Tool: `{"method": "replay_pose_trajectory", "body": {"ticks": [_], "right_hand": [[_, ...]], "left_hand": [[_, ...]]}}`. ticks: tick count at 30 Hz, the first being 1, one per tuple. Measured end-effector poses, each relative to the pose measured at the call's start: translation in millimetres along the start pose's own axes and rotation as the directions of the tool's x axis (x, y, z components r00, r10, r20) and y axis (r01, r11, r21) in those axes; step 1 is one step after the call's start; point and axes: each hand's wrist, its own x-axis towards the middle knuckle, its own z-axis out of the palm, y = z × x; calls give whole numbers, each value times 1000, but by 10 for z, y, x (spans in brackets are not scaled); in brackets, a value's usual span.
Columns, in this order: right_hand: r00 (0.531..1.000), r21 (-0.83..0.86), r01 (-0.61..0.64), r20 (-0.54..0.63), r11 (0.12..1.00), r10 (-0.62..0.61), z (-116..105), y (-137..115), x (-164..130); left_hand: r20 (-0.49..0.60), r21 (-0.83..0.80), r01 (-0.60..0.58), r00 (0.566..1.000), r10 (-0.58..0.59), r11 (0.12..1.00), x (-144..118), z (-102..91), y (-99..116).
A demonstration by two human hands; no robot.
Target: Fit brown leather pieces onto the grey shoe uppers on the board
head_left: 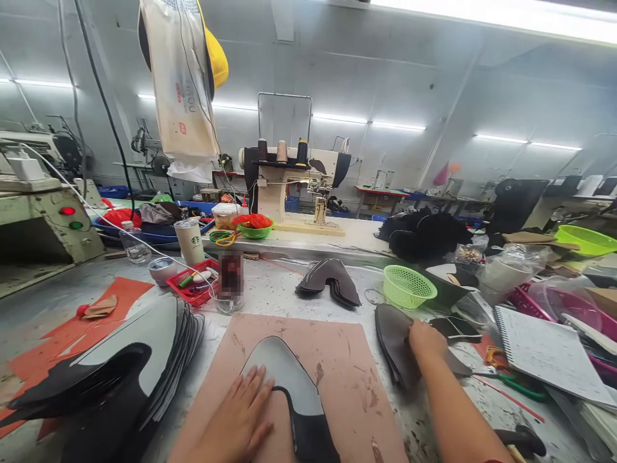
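My left hand (243, 411) lies flat with fingers outstretched on a curved shoe upper piece (277, 357), light grey at the toe with a black edge and black side. That piece rests on a pinkish board (347, 366). To the right, my right hand (428, 341) has its fingers bent over the inner edge of a dark grey shoe piece (393, 325), at a small stack of them. Its fingertips are partly hidden. A thick stack of grey and black upper pieces (161, 334) sits left of the board. Behind the board is another stack of dark grey curved pieces (332, 276).
A light green basket (409, 286), a spiral notebook (549, 347) and green-handled scissors (518, 386) are on the right. At the left stand a tumbler (190, 241), a red tray (186, 289) and a glass jar (230, 299). A sewing machine (274, 186) stands behind.
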Motion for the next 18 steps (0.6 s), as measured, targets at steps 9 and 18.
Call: {"method": "replay_pose_trajectory", "body": {"ticks": [9,18], "right_hand": [[995,-24,25,-92,999,-27,-1,-10,-34],[994,28,-6,112,1000,3,45,48,86]], "left_hand": [[-7,-31,4,1000,-4,1000,-1,9,-16],[20,-99,19,1000,-17,995,4,-14,-8]]}}
